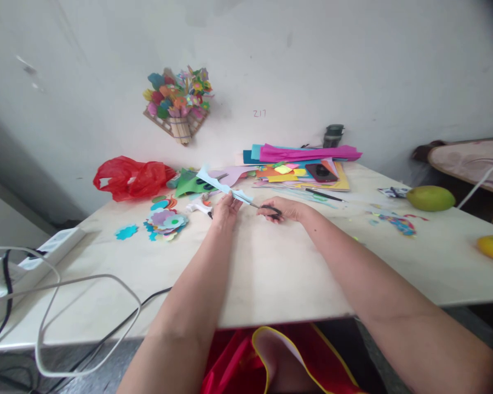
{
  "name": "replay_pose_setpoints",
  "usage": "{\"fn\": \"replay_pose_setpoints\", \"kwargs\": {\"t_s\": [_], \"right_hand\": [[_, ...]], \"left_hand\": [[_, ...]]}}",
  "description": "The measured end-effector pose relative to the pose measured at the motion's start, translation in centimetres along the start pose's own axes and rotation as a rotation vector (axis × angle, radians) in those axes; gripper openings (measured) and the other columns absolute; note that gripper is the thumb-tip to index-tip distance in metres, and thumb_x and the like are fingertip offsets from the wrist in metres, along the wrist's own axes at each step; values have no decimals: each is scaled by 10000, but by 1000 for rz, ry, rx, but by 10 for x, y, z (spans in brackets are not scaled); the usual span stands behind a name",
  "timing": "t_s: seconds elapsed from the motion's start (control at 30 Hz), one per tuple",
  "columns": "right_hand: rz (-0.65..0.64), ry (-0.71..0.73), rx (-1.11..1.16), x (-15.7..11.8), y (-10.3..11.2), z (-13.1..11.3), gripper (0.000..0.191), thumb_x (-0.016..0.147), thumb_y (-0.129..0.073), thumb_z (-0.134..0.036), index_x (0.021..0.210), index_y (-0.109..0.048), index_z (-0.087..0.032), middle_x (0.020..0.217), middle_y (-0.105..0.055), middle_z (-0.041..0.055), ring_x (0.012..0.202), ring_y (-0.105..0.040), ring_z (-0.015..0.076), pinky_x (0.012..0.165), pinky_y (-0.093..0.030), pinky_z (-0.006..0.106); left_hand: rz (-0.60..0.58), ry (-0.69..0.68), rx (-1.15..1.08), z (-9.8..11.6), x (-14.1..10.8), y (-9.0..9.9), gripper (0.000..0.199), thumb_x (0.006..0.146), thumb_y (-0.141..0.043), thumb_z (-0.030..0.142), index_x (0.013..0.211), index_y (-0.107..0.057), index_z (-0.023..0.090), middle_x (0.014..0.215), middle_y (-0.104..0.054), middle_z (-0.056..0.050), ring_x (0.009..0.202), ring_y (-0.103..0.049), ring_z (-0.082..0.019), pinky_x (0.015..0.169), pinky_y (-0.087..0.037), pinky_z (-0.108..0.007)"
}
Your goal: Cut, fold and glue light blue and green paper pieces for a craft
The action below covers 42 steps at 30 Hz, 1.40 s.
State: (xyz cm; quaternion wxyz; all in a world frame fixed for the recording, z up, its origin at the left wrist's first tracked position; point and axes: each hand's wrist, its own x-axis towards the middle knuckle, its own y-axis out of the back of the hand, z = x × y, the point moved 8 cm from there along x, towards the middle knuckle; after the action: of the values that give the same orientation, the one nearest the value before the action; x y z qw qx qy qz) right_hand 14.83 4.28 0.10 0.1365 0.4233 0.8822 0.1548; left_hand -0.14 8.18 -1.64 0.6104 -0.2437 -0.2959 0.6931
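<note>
Head view: two bare hands meet over a pale surface (279, 273), working on paper with scissors (253, 204), which serve as the landmark here. The right hand (282, 209) grasps the scissors by their dark handles, blades pointing left and away from the person. The left hand (227, 210), just left of the scissors, pinches a blue strip (213, 181) with a jagged edge; the strip slants up from the blades, its near end beside them. Cutting or trimming the strip seems to be the step in hand; whether the blades are open is too small to tell. The next move appears to call for a steady pinch on the left and the blades lined up with the edge. Left of the scissors lie a white tool (199, 205), flower cutouts (170, 220) in a heap and, farther out, a red bag (133, 178) and a power strip (55, 249). Beyond the scissors, toward the wall (312, 65), are bright paper sheets (308, 153), a phone (321, 173) and a pen (324, 195). Well to their right sits a green fruit (430, 198). Above and left of them, a paper bouquet (179, 104) hangs on the wall.
</note>
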Motion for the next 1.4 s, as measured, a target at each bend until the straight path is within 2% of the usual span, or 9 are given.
{"fn": "replay_pose_setpoints", "kwargs": {"t_s": [0.27,0.6,0.93,1.17,1.4], "right_hand": [[24,-42,14,1,2,2,293,673,-623,-423,691,-520,-149,460,-508,-51,334,-407,33,305,-230,155],[28,-7,29,2,3,3,237,687,-625,-358,689,-545,-135,429,-477,-56,327,-374,33,335,-281,161],[53,37,-29,-1,3,-3,287,702,-618,-396,642,-538,-127,414,-458,-49,326,-354,33,329,-260,167],[17,14,-26,-4,6,-1,298,692,-634,-398,625,-516,-132,447,-490,-38,333,-368,29,338,-254,173],[2,-65,27,-8,9,4,214,718,-615,-328,749,-558,-124,457,-499,-45,324,-370,25,332,-250,162]], "left_hand": [[44,7,-23,0,-1,1,50,774,-539,118,745,-568,147,704,-668,-28,796,-649,-165,850,-479,-365],[61,22,-23,0,-2,1,70,777,-529,111,730,-569,144,692,-662,-28,742,-648,-150,836,-484,-358],[61,21,-27,1,-4,-1,91,779,-510,98,714,-560,138,687,-659,-34,684,-642,-140,779,-502,-337],[64,15,-24,4,-4,0,67,790,-526,145,745,-575,139,712,-664,-44,686,-643,-148,766,-508,-329],[61,24,1,6,-3,2,60,790,-533,152,741,-566,142,719,-665,-53,706,-647,-157,744,-515,-326]]}}
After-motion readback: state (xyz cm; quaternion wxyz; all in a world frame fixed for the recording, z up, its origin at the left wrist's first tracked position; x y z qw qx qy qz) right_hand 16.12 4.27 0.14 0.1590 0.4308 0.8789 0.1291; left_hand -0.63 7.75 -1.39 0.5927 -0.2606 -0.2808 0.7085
